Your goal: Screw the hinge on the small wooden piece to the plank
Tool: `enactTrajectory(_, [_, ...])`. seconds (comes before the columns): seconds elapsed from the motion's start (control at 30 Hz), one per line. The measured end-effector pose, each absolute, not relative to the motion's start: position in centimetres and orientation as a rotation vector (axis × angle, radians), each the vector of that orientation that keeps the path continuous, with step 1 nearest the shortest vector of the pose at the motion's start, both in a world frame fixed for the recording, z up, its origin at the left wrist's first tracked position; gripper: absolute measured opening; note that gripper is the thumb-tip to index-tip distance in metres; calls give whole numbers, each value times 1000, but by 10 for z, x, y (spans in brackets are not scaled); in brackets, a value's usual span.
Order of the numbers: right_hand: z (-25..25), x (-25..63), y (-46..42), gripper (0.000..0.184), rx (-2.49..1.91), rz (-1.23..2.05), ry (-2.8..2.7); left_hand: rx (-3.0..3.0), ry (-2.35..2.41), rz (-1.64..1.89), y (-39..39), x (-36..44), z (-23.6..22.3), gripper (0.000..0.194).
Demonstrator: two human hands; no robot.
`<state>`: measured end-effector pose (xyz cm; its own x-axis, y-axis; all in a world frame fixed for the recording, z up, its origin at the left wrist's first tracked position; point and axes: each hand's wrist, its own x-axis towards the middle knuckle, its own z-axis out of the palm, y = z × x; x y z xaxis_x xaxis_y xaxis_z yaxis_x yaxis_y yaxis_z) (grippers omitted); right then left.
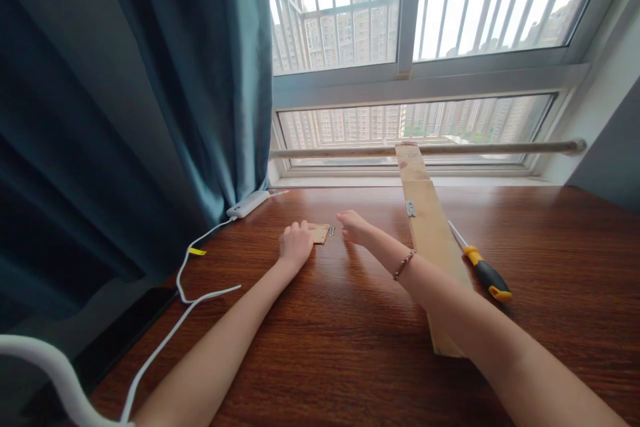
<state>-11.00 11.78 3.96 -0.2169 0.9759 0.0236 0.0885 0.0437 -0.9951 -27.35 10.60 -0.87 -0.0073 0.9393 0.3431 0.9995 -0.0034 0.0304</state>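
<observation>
My left hand (296, 244) rests on the dark wooden table (350, 320) with its fingers curled onto the near edge of a small brown cardboard piece (320, 233). My right hand (353, 225) reaches in from the right, its fingers bent down and pinched just right of that piece, beside small metal screws (331, 231). What the fingertips hold is too small to make out. A beaded bracelet (404, 265) sits on my right wrist. A long pale wooden plank (429, 227) with a small metal hinge (411, 208) lies under my right forearm.
A yellow-and-black screwdriver (481, 268) lies right of the plank. A white power strip (249, 203) and its cable (190, 280) run along the left edge by the teal curtain (200, 80). A rail (425, 149) crosses the window behind.
</observation>
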Motion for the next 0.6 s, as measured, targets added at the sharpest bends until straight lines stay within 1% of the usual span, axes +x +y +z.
enactTrajectory(0.07, [41,-99,114,18,-1139,1343,-1362,-2297,-1704,-432,104,-266,-14,38])
enactTrajectory(0.13, [45,-86,108,14,-1112,1388,-1276,-2525,-1471,-419,106,-262,-22,41])
enactTrajectory(0.23, [54,-63,92,11,-1043,1447,-1176,-2702,-1433,-381,115,-265,-35,48])
enactTrajectory(0.4, [72,-2,60,11,-854,1542,-1113,-2720,-1462,-445,122,-272,-45,53])
enactTrajectory(0.5, [75,50,55,13,-877,1403,-1125,-2692,-1453,-491,120,-271,-45,53])
enactTrajectory(0.6, [68,102,64,14,-1076,1083,-1181,-2653,-1442,-513,118,-269,-42,50])
